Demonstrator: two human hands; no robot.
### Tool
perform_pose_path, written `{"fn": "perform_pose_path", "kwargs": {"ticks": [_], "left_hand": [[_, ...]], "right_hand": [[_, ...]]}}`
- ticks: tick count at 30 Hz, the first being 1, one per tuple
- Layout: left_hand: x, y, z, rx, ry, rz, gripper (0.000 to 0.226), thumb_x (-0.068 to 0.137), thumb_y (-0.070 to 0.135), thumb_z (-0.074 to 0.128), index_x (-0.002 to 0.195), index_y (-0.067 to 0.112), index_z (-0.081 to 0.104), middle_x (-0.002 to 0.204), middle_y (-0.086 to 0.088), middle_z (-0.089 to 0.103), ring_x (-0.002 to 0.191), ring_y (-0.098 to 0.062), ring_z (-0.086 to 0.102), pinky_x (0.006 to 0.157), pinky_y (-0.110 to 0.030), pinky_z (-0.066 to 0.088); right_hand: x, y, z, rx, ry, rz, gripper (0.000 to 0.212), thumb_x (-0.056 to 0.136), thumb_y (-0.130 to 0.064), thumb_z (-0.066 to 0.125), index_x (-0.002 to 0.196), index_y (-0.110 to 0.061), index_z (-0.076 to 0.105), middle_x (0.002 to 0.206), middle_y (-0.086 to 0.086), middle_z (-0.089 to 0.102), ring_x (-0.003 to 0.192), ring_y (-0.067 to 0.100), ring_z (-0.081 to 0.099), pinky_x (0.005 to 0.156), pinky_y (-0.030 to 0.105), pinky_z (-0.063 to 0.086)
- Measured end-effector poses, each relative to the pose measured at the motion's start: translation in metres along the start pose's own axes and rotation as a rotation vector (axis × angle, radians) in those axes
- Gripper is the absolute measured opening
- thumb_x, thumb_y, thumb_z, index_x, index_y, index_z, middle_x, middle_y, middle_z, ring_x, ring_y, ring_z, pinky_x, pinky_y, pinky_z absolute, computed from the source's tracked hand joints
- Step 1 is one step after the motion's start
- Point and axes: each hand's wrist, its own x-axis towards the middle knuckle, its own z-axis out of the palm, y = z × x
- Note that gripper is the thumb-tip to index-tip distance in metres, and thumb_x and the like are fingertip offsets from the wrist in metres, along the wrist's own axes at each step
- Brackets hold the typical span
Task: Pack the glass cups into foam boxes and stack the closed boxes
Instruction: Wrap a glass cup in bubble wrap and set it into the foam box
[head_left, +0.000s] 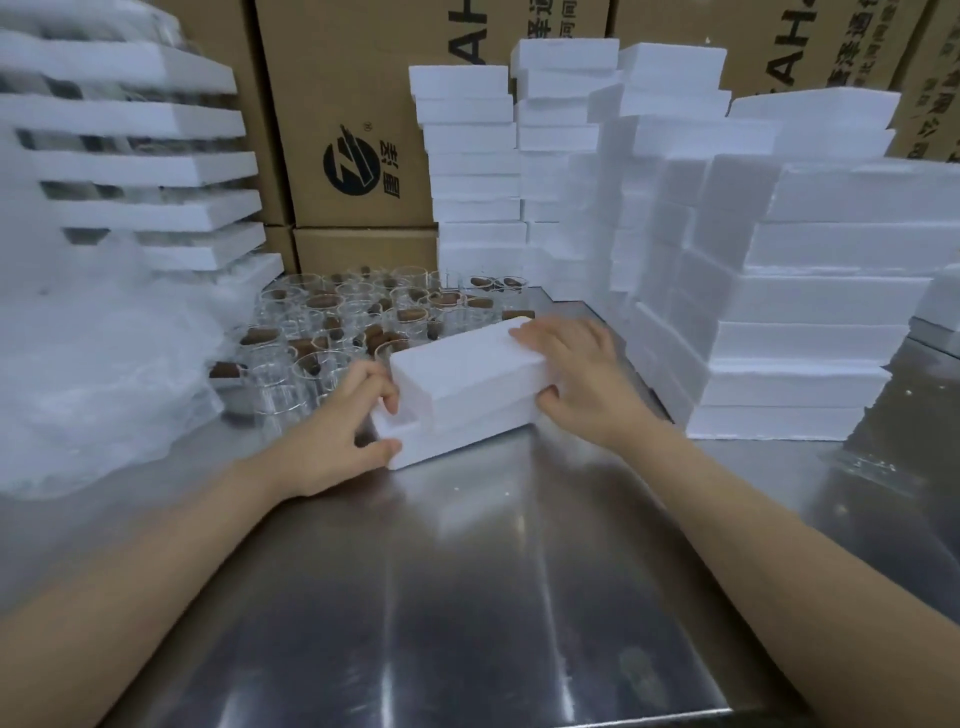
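Foam box (467, 384) sits mid-surface (467, 571), lid on but skewed, not yet seated; left grip (343, 415) pinches its near end, right grip (576, 374) clasps the far end; many glass cups (332, 322) just behind wait unpacked; tall stacks of boxes (810, 322) at right suggest much already done

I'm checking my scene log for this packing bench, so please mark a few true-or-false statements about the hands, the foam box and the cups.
1. Both the left hand and the right hand hold the foam box. True.
2. The box rests on a wooden table. False: it rests on a steel table.
3. The glass cups stand behind the box. True.
4. All cups are empty. False: many hold brown pieces.
5. On the person's right rise stacks of foam boxes. True.
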Motion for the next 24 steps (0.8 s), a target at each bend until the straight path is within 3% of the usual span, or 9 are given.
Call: {"fn": "perform_pose_path", "kwargs": {"ticks": [3,6,9,12,15,17,19,21,24], "left_hand": [[0.0,-0.007,-0.002,-0.065,-0.02,-0.003,0.024,0.073,0.046,0.051,0.089,0.033,0.038,0.122,0.014,0.032,0.111,-0.015,0.042,0.09,-0.017,0.033],[-0.007,-0.011,-0.008,-0.121,-0.058,-0.008,0.022,0.073,0.045,0.051,0.088,0.032,0.041,0.125,0.018,0.034,0.111,-0.014,0.044,0.088,-0.02,0.037],[-0.012,-0.017,-0.009,-0.11,-0.056,0.012,0.017,0.08,0.041,0.052,0.091,0.031,0.044,0.131,0.019,0.036,0.129,-0.006,0.036,0.099,-0.025,0.034],[-0.008,-0.022,-0.007,-0.032,0.013,0.03,0.012,0.093,0.023,0.057,0.104,0.02,0.051,0.137,0.012,0.042,0.143,0.002,0.015,0.113,-0.026,0.019],[-0.006,-0.019,-0.003,-0.013,0.089,0.027,0.016,0.095,0.022,0.058,0.11,0.018,0.055,0.128,0.017,0.048,0.141,0.001,0.022,0.113,-0.017,0.017],[-0.004,-0.016,-0.002,-0.029,0.091,0.044,0.02,0.094,0.024,0.06,0.114,0.023,0.056,0.126,0.022,0.048,0.137,0.0,0.029,0.109,-0.01,0.018],[-0.003,-0.016,-0.002,-0.048,0.056,0.028,0.031,0.092,0.034,0.059,0.122,0.03,0.053,0.14,0.017,0.044,0.14,0.002,0.023,0.114,-0.02,0.018],[-0.003,-0.017,-0.003,-0.033,0.062,-0.013,0.042,0.088,0.048,0.053,0.126,0.032,0.051,0.146,0.016,0.039,0.142,0.006,0.016,0.117,-0.026,0.016],[-0.005,-0.02,-0.006,-0.04,0.106,-0.023,0.045,0.088,0.043,0.057,0.131,0.032,0.049,0.148,0.017,0.038,0.142,0.003,0.021,0.118,-0.032,0.021]], "right_hand": [[0.004,0.009,0.017,0.168,0.125,0.027,0.059,0.071,0.009,0.062,0.128,-0.005,0.057,0.132,0.012,0.056,0.123,0.031,0.05,0.109,0.032,0.033],[0.008,0.016,0.014,0.387,0.377,0.19,0.061,0.081,0.0,0.066,0.137,-0.017,0.046,0.124,0.001,0.053,0.113,0.008,0.048,0.097,0.003,0.028],[0.007,0.017,-0.003,0.465,0.559,0.293,0.059,0.091,-0.026,0.059,0.141,-0.037,0.031,0.115,-0.005,0.042,0.101,0.0,0.044,0.089,0.011,0.036],[0.007,0.012,-0.023,0.788,0.567,0.377,0.03,0.092,-0.032,0.053,0.119,-0.045,0.057,0.103,-0.009,0.049,0.092,0.006,0.053,0.073,0.017,0.046],[0.009,-0.002,-0.041,1.097,0.222,0.441,0.024,0.087,-0.021,0.061,0.071,-0.031,0.076,0.068,-0.01,0.067,0.06,0.004,0.061,0.055,0.014,0.046],[0.006,-0.007,-0.043,1.044,-0.197,0.38,0.021,0.084,-0.019,0.068,0.067,-0.028,0.076,0.06,-0.01,0.067,0.053,0.0,0.061,0.052,0.011,0.045],[0.003,-0.012,-0.038,0.945,-0.5,0.3,0.007,0.08,-0.019,0.076,0.073,-0.021,0.078,0.071,-0.004,0.072,0.063,0.003,0.065,0.06,0.012,0.048],[0.001,-0.015,-0.029,0.779,-0.561,0.284,0.004,0.075,-0.019,0.082,0.077,-0.019,0.078,0.082,-0.003,0.074,0.074,0.005,0.067,0.069,0.013,0.049],[0.004,-0.019,-0.019,0.582,-0.331,0.339,0.013,0.071,-0.021,0.085,0.076,-0.019,0.074,0.085,-0.006,0.07,0.075,0.001,0.062,0.064,0.005,0.041]]}}
